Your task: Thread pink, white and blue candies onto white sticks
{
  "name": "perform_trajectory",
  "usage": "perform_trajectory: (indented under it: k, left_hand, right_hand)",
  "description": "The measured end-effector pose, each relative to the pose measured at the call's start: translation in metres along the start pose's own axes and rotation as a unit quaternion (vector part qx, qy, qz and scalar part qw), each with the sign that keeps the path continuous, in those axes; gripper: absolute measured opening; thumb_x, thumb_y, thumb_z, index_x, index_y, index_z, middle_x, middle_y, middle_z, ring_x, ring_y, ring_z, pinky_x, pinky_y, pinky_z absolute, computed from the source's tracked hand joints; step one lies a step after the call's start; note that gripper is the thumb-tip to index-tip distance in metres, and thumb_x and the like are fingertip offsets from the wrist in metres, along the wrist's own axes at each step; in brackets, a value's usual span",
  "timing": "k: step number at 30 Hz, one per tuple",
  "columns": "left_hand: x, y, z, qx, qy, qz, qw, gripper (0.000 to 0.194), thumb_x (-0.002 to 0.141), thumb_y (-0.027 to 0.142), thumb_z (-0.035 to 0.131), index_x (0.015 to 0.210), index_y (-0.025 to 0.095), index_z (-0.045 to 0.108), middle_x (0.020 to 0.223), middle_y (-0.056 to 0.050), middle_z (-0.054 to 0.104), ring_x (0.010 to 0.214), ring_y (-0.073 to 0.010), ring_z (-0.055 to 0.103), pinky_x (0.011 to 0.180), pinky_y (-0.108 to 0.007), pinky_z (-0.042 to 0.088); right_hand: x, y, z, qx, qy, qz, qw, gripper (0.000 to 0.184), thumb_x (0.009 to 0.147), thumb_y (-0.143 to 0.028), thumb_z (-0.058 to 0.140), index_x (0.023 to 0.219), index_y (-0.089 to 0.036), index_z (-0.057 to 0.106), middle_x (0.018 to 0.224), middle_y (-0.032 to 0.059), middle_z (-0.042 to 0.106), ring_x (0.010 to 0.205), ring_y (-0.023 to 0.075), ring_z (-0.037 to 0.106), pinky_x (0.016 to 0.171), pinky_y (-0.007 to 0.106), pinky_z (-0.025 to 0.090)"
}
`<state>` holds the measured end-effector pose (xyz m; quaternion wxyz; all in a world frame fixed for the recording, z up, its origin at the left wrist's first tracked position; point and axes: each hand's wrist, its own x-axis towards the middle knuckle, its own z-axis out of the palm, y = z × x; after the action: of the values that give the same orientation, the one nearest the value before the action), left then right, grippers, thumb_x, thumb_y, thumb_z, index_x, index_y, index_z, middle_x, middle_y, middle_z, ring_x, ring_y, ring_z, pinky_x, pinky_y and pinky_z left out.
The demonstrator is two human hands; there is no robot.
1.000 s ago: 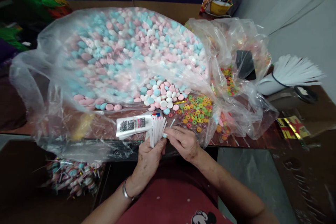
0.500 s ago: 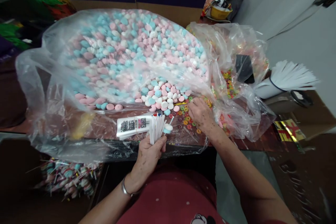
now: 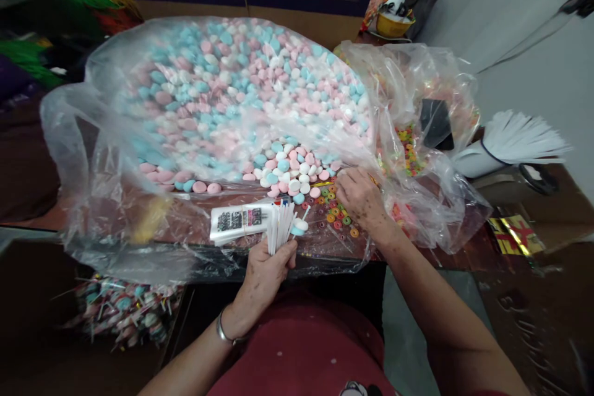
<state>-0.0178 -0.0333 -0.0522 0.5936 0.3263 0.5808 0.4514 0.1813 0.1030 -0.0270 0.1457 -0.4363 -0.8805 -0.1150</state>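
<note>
My left hand (image 3: pixel 269 269) is closed round a bundle of thin white sticks (image 3: pixel 280 226) standing upright. Also in its grip, to the right of the bundle, is one stick carrying a white and a blue candy (image 3: pixel 299 228), which look like marshmallows. Among small coloured ring candies (image 3: pixel 331 213), my right hand (image 3: pixel 362 201) reaches down with its fingers bunched together. Its fingertips are hidden, so what they pinch cannot be made out. Loose pink, white and blue candies (image 3: pixel 293 174) lie just left of it. Behind the sticks rests a stack of printed white bags (image 3: pixel 239 224).
A big clear bag of pastel candies (image 3: pixel 232 86) fills the table's back. To the right are a clear bag of ring candies (image 3: pixel 408 148), a dark flat piece (image 3: pixel 435 124) and a bundle of white strips (image 3: pixel 520 139). Wrapped sticks (image 3: pixel 125 309) fill a box lower left.
The whole view has shifted slightly. My right hand stays at the ring candies with small finger movement, and my left hand still grips the sticks.
</note>
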Motion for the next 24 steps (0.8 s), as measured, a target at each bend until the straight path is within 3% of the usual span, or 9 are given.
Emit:
perform_trajectory:
  k: [7,16,24]
  left_hand:
    - [-0.001,0.003,0.002,-0.003,0.009,-0.022,1.0,0.035,0.078,0.039,0.063,0.054,0.015,0.051,0.047,0.004,0.042,0.041,-0.0056,0.032,0.04,-0.019,0.02]
    - [-0.001,0.003,0.0,-0.007,0.003,-0.023,1.0,0.034,0.077,0.039,0.063,0.055,0.016,0.052,0.048,0.003,0.045,0.04,-0.0057,0.032,0.039,-0.02,0.021]
    - [-0.001,0.007,0.003,-0.012,0.004,-0.027,1.0,0.034,0.074,0.039,0.064,0.053,0.016,0.052,0.045,0.004,0.042,0.037,-0.0052,0.03,0.038,-0.019,0.019]
  right_hand:
    - [0.007,-0.012,0.011,-0.013,-0.027,-0.057,0.998,0.024,0.092,-0.009,0.046,0.077,-0.016,0.063,0.075,0.0073,0.061,0.08,0.022,0.049,0.075,0.032,0.04]
    - [0.006,-0.011,0.005,0.058,-0.058,-0.089,0.993,0.02,0.094,-0.008,0.045,0.085,-0.016,0.061,0.082,0.0063,0.061,0.081,0.0205,0.05,0.076,0.03,0.041]
    - [0.012,-0.023,-0.003,-0.007,-0.117,-0.052,0.992,0.015,0.091,-0.009,0.05,0.093,-0.014,0.063,0.09,0.0102,0.065,0.088,0.024,0.054,0.076,0.033,0.041]
